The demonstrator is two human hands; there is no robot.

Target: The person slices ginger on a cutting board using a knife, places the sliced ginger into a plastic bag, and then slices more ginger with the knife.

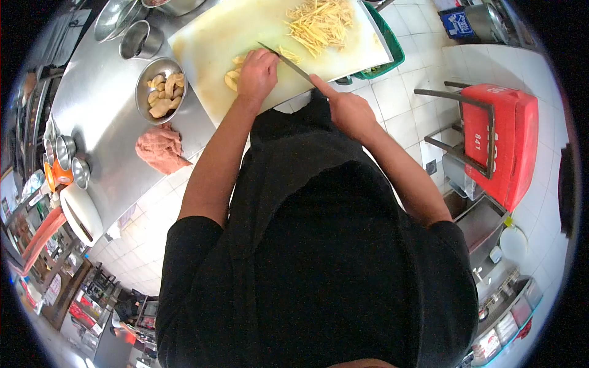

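My right hand (351,113) grips the handle of a kitchen knife (293,66), its blade angled up and left across the white cutting board (211,46). Close to the blade, my left hand (257,75) is curled with its fingers pressed down on pale yellow ginger, mostly hidden beneath them. Pieces of peeled ginger (232,80) stick out to the left of that hand. A few cut strips (290,56) lie just past the blade. Farther up the board is a large heap of thin ginger strips (320,26).
Left of the board, a steel bowl (140,101) holds peeled ginger chunks, with a reddish cloth (162,149) below it. More steel pots (141,38) stand behind. A green basket (396,46) sits under the board's right edge. A red box (503,144) and stool are at right.
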